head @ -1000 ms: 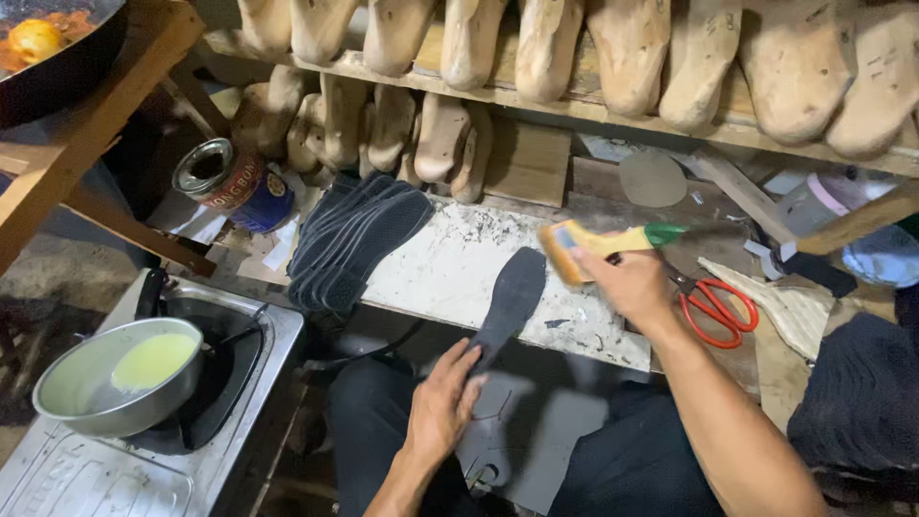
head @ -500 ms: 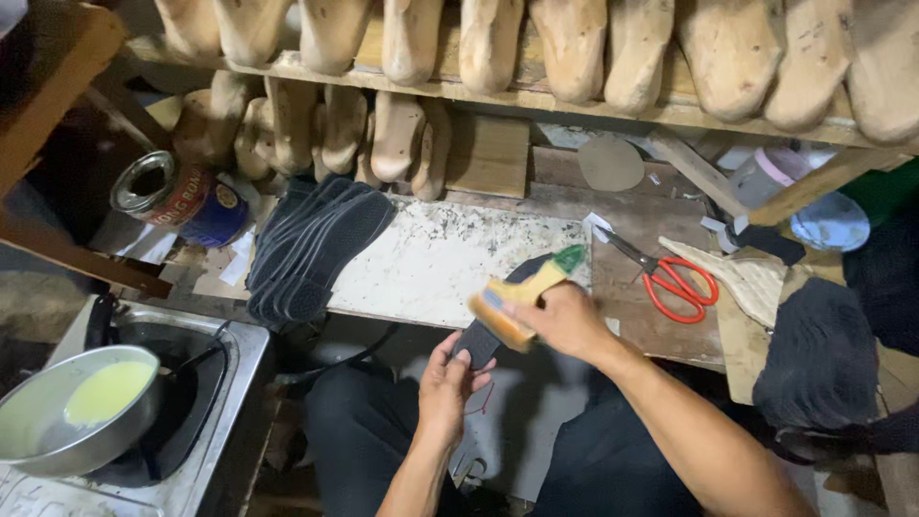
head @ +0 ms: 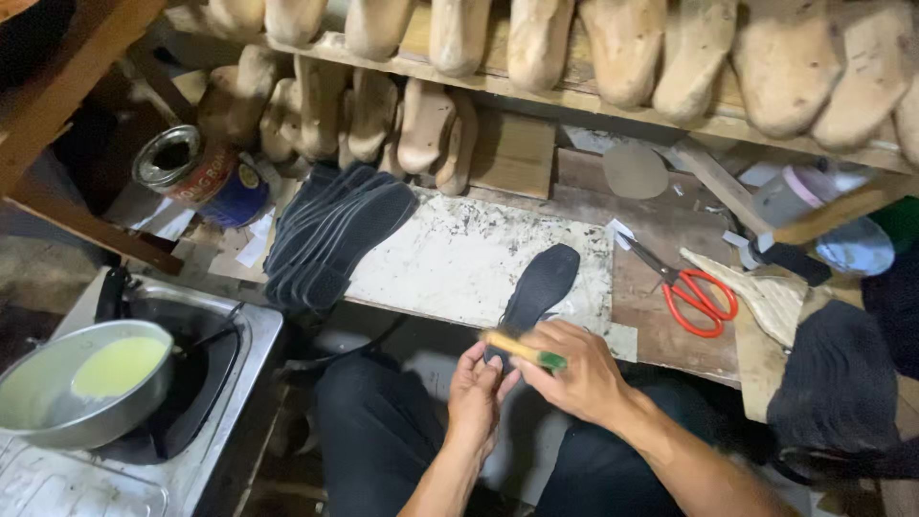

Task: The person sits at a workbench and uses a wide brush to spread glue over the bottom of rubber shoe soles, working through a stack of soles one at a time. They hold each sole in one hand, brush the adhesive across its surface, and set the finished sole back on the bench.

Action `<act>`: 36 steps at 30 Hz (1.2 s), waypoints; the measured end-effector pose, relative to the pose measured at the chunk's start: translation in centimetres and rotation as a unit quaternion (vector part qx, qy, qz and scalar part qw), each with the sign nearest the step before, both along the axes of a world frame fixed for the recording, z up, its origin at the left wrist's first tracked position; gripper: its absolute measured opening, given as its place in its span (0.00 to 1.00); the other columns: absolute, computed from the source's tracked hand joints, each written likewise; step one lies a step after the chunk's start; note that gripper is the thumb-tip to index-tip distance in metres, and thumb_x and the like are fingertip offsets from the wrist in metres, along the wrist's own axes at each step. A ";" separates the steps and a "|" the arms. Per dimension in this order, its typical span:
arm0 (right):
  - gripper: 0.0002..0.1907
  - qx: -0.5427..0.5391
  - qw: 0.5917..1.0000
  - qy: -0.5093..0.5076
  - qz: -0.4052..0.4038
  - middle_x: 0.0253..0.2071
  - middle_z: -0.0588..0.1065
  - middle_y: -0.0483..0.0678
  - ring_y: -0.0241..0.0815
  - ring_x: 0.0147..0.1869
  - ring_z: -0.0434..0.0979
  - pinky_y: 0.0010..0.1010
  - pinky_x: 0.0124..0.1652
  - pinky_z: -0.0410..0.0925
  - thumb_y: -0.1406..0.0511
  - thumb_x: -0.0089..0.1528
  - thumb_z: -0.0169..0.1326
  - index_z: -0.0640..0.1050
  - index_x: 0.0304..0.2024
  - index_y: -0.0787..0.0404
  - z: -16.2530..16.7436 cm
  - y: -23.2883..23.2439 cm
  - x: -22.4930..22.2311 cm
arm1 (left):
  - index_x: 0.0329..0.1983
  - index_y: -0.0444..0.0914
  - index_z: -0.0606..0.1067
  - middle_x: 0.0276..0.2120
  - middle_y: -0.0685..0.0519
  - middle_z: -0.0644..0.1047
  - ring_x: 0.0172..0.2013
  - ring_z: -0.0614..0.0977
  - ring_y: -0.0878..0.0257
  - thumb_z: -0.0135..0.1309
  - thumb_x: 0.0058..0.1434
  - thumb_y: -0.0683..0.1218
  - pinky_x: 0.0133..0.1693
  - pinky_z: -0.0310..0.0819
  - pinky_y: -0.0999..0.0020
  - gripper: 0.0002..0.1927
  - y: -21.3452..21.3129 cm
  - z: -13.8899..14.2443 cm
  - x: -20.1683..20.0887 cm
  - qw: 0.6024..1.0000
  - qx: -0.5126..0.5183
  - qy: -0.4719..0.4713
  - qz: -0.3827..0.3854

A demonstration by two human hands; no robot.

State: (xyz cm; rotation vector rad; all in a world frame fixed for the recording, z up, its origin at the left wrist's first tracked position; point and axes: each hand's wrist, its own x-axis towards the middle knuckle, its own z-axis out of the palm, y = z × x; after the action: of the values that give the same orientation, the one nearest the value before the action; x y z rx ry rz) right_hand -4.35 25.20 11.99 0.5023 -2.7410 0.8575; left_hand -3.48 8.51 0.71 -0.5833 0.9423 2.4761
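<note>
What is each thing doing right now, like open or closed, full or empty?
Left hand: pinching the black sole's near end.
Right hand: gripping a brush.
Brush: held across the sole.
Black sole: flat on the white board.
Scissors: lying closed.
Tin can: open, tipped over.
Metal bowl: holding yellow liquid.

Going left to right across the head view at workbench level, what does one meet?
Metal bowl of yellow liquid on the stove → open tin can → stack of dark soles → left hand → single dark sole → right hand holding a brush → red-handled scissors.
</note>
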 end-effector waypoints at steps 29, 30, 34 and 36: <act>0.14 -0.195 0.960 0.036 -0.200 0.41 0.83 0.49 0.38 0.41 0.82 0.31 0.41 0.73 0.61 0.63 0.62 0.83 0.46 0.65 3.6 7.2 -5.9 | 0.51 0.35 0.79 0.66 0.49 0.70 0.30 0.84 0.67 0.60 0.60 0.37 0.25 0.79 0.70 0.15 -5.0 4.7 0.9 0.824 -0.432 0.354 -0.093; 0.14 -0.208 0.949 -0.061 -0.231 0.36 0.83 0.50 0.40 0.37 0.81 0.34 0.37 0.72 0.61 0.61 0.62 0.84 0.45 0.63 3.3 6.0 -5.3 | 0.49 0.34 0.79 0.66 0.50 0.69 0.27 0.83 0.67 0.61 0.59 0.36 0.24 0.77 0.69 0.14 -4.9 4.6 0.8 0.825 -0.448 0.323 -0.118; 0.15 -0.175 0.974 -0.111 -0.095 0.32 0.83 0.49 0.39 0.33 0.81 0.31 0.34 0.74 0.58 0.57 0.63 0.84 0.40 0.62 0.9 1.2 -3.5 | 0.59 0.34 0.71 0.57 0.53 0.72 0.34 0.78 0.67 0.61 0.56 0.34 0.34 0.77 0.72 0.27 -4.0 2.5 0.1 0.944 -0.251 0.194 -0.090; 0.17 -0.064 0.996 -0.055 0.006 0.29 0.83 0.51 0.42 0.30 0.82 0.32 0.32 0.73 0.55 0.57 0.63 0.86 0.38 0.61 0.3 0.8 -4.0 | 0.61 0.37 0.68 0.46 0.47 0.80 0.40 0.83 0.68 0.58 0.55 0.34 0.43 0.80 0.74 0.29 -3.8 1.2 -0.3 0.978 -0.135 0.143 -0.074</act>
State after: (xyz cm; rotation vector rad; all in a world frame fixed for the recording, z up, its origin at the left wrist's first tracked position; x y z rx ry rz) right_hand -8.34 26.04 12.24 0.4608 -2.7597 1.0882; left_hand -3.75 4.71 1.89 -0.2285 1.3932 2.3522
